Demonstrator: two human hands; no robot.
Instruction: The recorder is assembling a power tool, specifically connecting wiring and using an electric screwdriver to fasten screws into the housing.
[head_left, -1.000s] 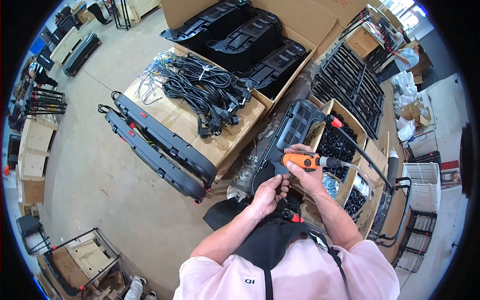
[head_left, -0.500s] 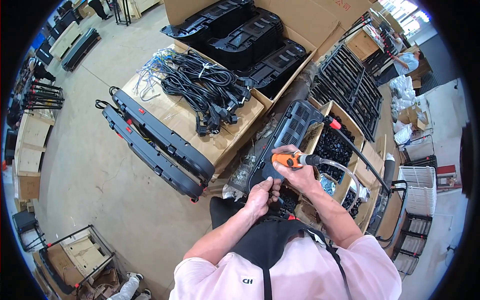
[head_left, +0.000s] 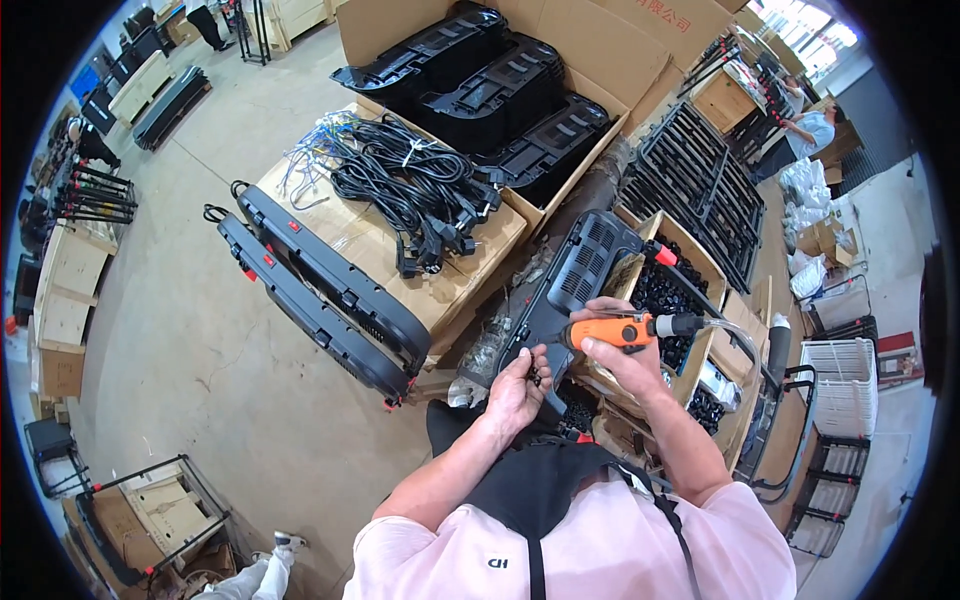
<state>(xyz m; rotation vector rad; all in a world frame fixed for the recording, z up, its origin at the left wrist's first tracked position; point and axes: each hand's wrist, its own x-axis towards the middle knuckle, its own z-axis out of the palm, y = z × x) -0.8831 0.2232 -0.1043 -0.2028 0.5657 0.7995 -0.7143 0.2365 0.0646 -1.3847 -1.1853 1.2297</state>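
My right hand (head_left: 632, 368) is wrapped round an orange air screwdriver (head_left: 606, 332), which lies nearly level with its tip pointing left. A clear hose runs from its rear end. My left hand (head_left: 514, 396) is closed near that tip, fingers pinched and curled. Small dark bits show in them, too small to name. Both hands are over a long black plastic housing (head_left: 592, 268) with a vented grille at its far end. Whether the screwdriver's tip touches the left fingers, I cannot tell.
Wooden bins of small black parts (head_left: 668, 290) stand at the right. Bundled black power cords (head_left: 405, 180) lie on a carton at the left, with two black housings (head_left: 330, 280) leaning beside it. Behind are a box of black mouldings (head_left: 490, 90) and black metal frames (head_left: 700, 180).
The screwdriver has swung to a flatter angle, its tip now left by my left fingers. My right hand has shifted right and nearer. My left hand has moved slightly left.
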